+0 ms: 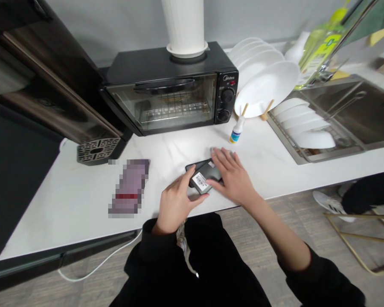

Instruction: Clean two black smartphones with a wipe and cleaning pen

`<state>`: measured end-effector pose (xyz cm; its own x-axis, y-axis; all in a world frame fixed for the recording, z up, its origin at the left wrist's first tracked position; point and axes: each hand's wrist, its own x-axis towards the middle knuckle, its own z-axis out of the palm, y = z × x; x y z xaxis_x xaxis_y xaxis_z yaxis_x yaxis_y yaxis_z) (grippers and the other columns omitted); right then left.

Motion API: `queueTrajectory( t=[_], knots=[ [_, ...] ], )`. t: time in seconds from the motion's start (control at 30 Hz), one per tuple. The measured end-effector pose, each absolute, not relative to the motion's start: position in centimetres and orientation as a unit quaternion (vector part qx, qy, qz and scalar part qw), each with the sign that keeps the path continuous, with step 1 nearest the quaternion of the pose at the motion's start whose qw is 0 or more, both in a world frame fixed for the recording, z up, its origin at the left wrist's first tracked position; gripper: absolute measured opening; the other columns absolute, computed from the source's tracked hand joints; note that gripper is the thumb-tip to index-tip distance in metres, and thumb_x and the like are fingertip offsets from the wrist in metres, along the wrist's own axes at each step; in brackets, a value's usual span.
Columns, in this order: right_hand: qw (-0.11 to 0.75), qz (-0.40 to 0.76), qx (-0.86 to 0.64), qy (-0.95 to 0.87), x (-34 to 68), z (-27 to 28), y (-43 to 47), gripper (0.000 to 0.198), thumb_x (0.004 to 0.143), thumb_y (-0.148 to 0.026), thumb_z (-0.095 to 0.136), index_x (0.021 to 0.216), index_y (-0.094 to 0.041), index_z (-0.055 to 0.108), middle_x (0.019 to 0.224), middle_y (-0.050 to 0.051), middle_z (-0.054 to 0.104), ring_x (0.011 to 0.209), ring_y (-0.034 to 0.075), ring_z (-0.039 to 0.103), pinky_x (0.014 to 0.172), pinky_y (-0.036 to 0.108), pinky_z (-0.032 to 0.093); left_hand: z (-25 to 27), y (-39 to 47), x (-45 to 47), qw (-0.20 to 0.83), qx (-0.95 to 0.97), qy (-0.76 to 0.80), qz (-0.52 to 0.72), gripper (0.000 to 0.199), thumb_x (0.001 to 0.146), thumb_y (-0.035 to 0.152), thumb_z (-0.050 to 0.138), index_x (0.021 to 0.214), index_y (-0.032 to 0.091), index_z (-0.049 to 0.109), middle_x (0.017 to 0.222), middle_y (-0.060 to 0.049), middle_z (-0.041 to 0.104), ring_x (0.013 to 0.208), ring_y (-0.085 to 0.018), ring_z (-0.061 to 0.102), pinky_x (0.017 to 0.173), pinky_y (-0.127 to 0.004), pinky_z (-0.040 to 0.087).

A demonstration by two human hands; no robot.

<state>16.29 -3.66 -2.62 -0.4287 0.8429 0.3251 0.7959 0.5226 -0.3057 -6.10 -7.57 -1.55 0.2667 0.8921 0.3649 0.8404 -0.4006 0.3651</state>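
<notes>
On the white counter lies a dark flat rectangular device (213,173) with a white barcode label (199,181). It appears to rest at an angle over another black flat piece (189,167), mostly covered. My left hand (178,196) grips its left end, index finger at the far edge and thumb at the near edge. Across the right end lies my right hand (233,177), its fingers over the far side and its thumb on the near part. A greyish item shows under the right fingertips, too blurred to name. Just beyond stands a small white spray bottle (237,131) with a blue and yellow label.
A black toaster oven (166,64) stands behind, a white pot (185,25) on top. White plates (265,81) fill a rack beside the sink (339,115). A pixelated purplish object (131,185) and a dispenser's drip tray (97,149) are at left. Another person's shoe (331,204) shows at right.
</notes>
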Motion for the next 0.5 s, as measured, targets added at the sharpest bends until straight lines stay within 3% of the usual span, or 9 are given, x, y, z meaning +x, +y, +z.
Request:
queueTrajectory(
  t=[0.17,0.33,0.5],
  knots=[
    [0.206,0.088,-0.377,-0.899,13.2,-2.5,-7.5,0.095,0.099,-0.074,0.045,0.167,-0.009,0.026,0.173,0.016,0.028,0.163,0.030,0.027,0.133,0.054,0.028,-1.3,-7.6,-6.2,0.060,0.796,0.548,0.250,0.086,0.087,0.040,0.084,0.159,0.027,0.040,0.143,-0.007,0.070,0.116,-0.025,0.076,0.096,-0.032,0.062],
    [0.219,0.058,-0.482,-0.846,17.9,-2.7,-4.3,0.083,0.104,-0.067,0.042,0.169,-0.020,0.022,0.173,0.012,0.030,0.161,0.032,0.030,0.129,0.060,0.033,-1.5,-7.5,-6.0,0.045,0.794,0.546,0.264,0.089,0.084,0.050,0.085,0.158,0.026,0.041,0.137,-0.008,0.074,0.115,-0.027,0.076,0.097,-0.034,0.063],
    [0.230,0.046,-0.503,-0.832,17.4,-2.6,-3.2,0.092,0.099,-0.074,0.044,0.166,-0.013,0.029,0.171,0.017,0.033,0.161,0.036,0.028,0.129,0.064,0.030,-1.5,-7.5,-6.0,0.049,0.793,0.547,0.265,0.090,0.082,0.048,0.087,0.157,0.026,0.042,0.138,-0.007,0.073,0.116,-0.027,0.076,0.097,-0.035,0.063]
  ],
)
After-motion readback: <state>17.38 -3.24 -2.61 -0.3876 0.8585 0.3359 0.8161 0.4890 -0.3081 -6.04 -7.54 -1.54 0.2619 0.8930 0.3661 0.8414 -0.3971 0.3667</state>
